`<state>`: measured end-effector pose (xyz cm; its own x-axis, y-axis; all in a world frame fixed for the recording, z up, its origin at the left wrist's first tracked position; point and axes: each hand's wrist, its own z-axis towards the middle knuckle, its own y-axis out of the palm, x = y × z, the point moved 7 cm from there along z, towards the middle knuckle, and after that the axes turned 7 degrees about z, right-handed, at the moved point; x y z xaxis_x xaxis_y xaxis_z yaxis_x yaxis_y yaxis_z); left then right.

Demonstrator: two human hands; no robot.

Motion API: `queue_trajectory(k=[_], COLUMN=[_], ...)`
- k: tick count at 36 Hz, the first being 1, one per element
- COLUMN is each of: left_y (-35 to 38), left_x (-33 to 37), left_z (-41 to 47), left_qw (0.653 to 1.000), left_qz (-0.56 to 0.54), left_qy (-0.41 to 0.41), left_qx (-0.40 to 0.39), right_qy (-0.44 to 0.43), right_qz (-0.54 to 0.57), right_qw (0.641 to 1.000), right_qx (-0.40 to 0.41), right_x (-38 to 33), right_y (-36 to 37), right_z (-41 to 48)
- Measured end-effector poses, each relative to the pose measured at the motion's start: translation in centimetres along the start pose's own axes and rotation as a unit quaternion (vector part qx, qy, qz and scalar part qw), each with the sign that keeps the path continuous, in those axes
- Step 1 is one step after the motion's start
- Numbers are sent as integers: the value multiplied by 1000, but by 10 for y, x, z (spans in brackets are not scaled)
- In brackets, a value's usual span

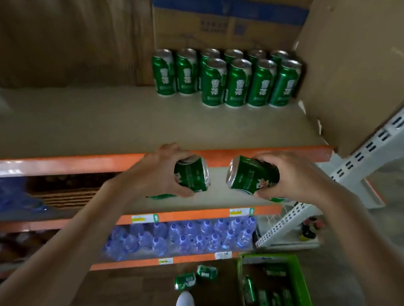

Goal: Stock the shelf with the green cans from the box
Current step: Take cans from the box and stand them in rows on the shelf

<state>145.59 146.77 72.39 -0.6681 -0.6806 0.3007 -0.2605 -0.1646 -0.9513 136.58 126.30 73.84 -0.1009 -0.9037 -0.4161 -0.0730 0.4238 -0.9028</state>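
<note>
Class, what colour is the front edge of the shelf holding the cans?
Orange shelf edge, head view.

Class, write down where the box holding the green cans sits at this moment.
In the head view, the box sits on the floor at lower right, just right of two loose cans.

The cans [237,85] are glossy green metal with bare silvery tops. The shelf [126,113] board looks matt and tan, its orange rail [74,163] shiny painted metal. The carton [193,31] is dull brown cardboard, the bottles [189,236] clear plastic.
</note>
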Motion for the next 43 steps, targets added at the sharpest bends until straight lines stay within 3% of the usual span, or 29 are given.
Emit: queue_trajectory(k=[18,43], left_y=[-68,-70], left_x=[-27,-15], left_z=[48,104], left_qw=[998,996], left_qz=[11,53], left_qy=[32,-25], left_qx=[50,60], right_qy=[-26,-9], right_qz=[-43,-50], right_qw=[998,999], right_qx=[50,-1], right_x=[-28,68], right_y=[-55,-64], right_z=[63,121])
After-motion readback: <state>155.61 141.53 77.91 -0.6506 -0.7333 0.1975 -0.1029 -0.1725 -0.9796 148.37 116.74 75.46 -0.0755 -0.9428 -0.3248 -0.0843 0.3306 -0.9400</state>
